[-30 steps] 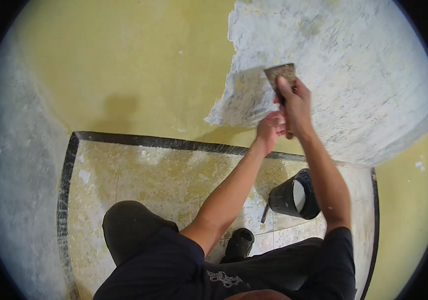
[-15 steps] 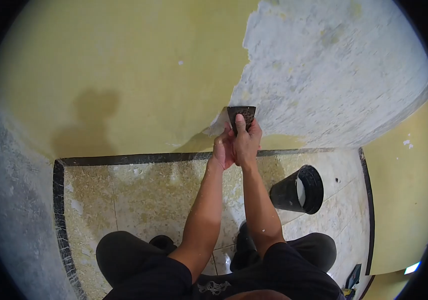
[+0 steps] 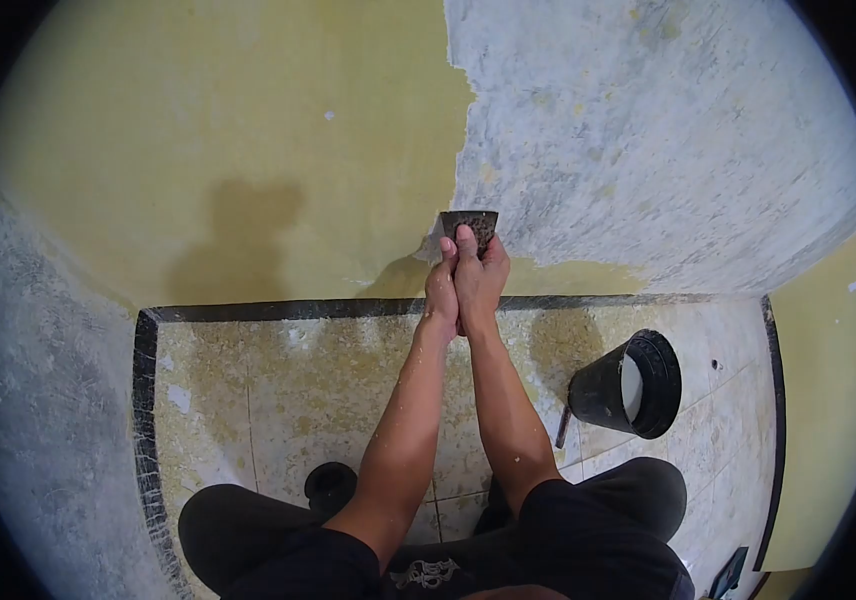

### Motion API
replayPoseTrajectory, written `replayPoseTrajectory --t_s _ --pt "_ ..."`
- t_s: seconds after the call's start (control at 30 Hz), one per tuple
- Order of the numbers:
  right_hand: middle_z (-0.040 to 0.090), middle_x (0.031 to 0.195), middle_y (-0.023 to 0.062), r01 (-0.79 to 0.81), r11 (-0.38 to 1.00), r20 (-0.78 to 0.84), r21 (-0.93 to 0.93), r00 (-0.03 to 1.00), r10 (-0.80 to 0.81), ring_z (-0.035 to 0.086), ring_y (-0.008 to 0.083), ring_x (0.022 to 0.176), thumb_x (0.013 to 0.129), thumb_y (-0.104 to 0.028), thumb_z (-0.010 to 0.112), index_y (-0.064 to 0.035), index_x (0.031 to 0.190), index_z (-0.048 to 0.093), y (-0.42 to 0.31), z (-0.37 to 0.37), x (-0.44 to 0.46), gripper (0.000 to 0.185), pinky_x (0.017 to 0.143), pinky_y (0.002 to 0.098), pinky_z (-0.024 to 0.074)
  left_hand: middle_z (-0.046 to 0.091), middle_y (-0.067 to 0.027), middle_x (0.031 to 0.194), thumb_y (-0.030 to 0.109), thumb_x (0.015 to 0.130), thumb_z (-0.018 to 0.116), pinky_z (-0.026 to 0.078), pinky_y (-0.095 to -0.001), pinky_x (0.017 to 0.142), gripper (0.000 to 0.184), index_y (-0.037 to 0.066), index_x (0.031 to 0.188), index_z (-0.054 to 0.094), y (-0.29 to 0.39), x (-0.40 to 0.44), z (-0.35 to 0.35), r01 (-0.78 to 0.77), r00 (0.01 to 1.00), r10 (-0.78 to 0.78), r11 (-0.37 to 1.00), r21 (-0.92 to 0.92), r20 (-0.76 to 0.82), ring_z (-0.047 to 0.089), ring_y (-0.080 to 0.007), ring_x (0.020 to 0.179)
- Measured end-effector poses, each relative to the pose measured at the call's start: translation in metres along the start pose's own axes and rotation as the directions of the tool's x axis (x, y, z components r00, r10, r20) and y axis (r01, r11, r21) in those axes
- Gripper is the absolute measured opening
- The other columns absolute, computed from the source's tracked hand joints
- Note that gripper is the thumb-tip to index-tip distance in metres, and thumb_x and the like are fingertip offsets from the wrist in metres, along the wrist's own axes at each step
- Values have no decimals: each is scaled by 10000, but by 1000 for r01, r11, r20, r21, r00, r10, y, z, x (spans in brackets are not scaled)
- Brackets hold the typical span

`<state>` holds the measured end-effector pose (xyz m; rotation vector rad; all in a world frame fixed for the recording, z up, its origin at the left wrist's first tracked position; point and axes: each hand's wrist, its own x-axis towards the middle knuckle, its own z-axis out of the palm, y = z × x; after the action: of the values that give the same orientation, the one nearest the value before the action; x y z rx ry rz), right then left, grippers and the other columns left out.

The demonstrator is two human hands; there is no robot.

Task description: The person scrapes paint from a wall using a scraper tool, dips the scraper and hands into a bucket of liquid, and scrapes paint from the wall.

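Note:
A wide, dirty scraper blade (image 3: 472,221) meets the wall at the lower edge of the bared grey-white patch (image 3: 588,140), beside the yellow paint (image 3: 348,180). My right hand (image 3: 481,278) is closed round the scraper, its thumb lying up along the blade. Pressed against it on the left, my left hand (image 3: 442,285) is also closed on the scraper, thumb pointing up. The handle is mostly hidden by both hands.
A black bucket (image 3: 598,388) with something whitish inside stands on the tiled floor to the right, a stick-like handle (image 3: 563,427) beside it. Paint flakes litter the floor (image 3: 298,370). A black border strip (image 3: 278,311) runs along the wall's foot. My knees are spread below.
From up on the bared patch, the scraper has come down and left to its lower edge. My left hand, earlier near the handle's lower end, has closed up beside my right hand.

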<state>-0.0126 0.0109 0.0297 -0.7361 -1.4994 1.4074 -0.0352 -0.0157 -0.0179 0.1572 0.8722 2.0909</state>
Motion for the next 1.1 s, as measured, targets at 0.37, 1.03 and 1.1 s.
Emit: replayPoseTrajectory --t_s 0.37,1.03,1.1 --pt "645 714 126 47 990 1 -135 999 -47 571 166 638 846 -232 643 42 862 621 27 -5 -5 275 605 340 467 641 -96 948 655 863 435 501 -306 736 716 7 1123 595 11 -24 2 138 989 -134 988 64 -66 621 -189 855" --pt "641 704 89 100 995 -33 -28 994 -101 553 126 628 869 -200 631 37 844 613 24 10 -7 239 587 297 463 640 -154 769 735 805 435 450 -350 667 840 -76 822 655 33 -10 -12 -39 971 159 844 535 -181 577 -194 759" --pt "622 721 53 79 996 -13 -37 997 -80 520 101 647 884 -183 612 27 844 603 19 10 -7 214 587 280 444 635 -151 756 741 804 425 448 -353 664 846 -74 808 650 36 -11 -9 -36 968 167 834 551 -190 574 -194 750"
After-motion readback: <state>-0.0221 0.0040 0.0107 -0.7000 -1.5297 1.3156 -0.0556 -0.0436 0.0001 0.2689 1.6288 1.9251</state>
